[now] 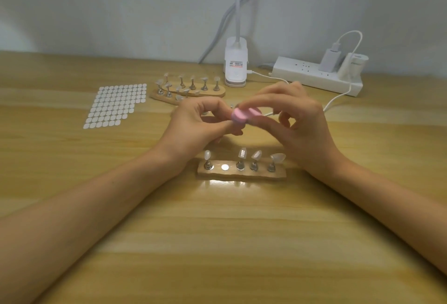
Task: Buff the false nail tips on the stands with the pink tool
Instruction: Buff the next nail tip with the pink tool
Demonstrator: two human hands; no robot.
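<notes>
Both hands are raised above the desk's middle. My right hand (292, 120) pinches the pink buffing tool (244, 115) between thumb and fingers. My left hand (200, 122) has its fingers curled close against the tool's left end; what it holds there is hidden behind the tool. Below them, near me, a wooden stand (242, 175) carries several metal pegs topped with clear false nail tips (242, 152). One slot shows only a bare round magnet (225, 167).
Two more wooden stands with nail tips (193, 87) lie behind my hands. A sheet of white adhesive dots (116, 105) is at the left. A white lamp base (235, 64), a power strip (316, 75) and a white cable (338, 99) sit at the back right.
</notes>
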